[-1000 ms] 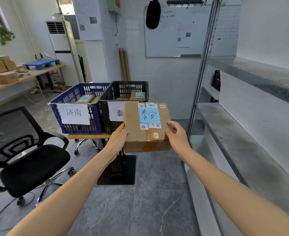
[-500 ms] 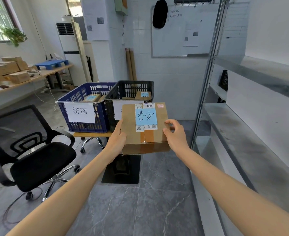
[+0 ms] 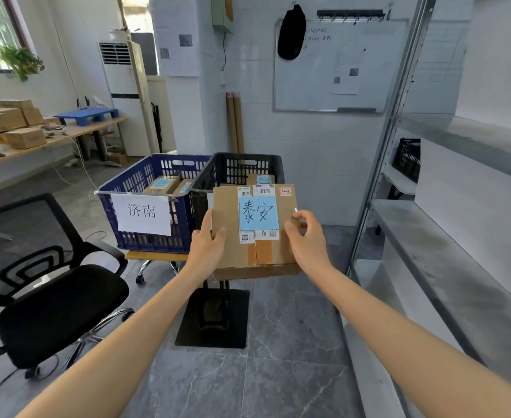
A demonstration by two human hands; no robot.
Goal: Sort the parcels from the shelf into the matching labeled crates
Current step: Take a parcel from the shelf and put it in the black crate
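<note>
Parcel [image 3: 257,236] face-up, label [image 3: 258,213] text upright toward viewer

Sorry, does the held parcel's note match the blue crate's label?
No, the parcel's note reads 泰安, but the blue crate's label reads 济南.

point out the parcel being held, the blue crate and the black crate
parcel [image 3: 257,224], head view, middle of its top face
blue crate [image 3: 180,224], head view, front wall, right of centre
black crate [image 3: 239,168], head view, far wall
</note>
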